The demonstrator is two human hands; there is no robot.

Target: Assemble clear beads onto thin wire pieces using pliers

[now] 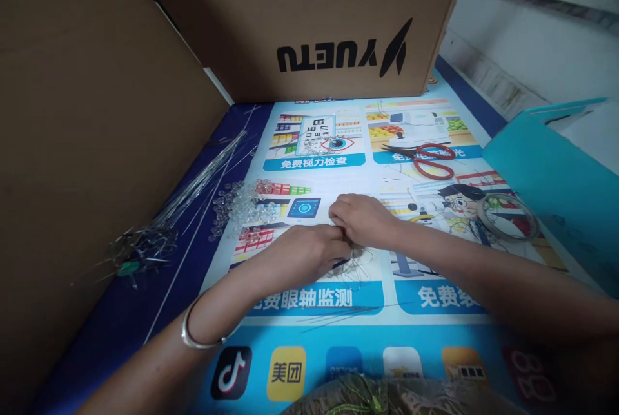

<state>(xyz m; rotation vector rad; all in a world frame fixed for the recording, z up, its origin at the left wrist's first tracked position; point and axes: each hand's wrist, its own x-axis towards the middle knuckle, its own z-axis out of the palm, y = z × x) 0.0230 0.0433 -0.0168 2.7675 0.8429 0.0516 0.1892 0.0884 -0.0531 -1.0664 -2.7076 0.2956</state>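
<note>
Both hands are bunched together mid-worktop: the left hand point(309, 254) and right hand point(362, 218) are each clenched in a pinch grip on a tangle of thin wire point(355, 268) that lies on the printed poster mat point(309, 331) right under the fingers. A pile of clear beads point(242, 205) sits just to the left, straight wire lengths point(203, 180) beyond it, red-handled scissors point(432, 158) well apart behind (cardboard boxes all round). Risk as judged: the springy wire could be kinked, or slip and flick into the beads, scattering them.
</note>
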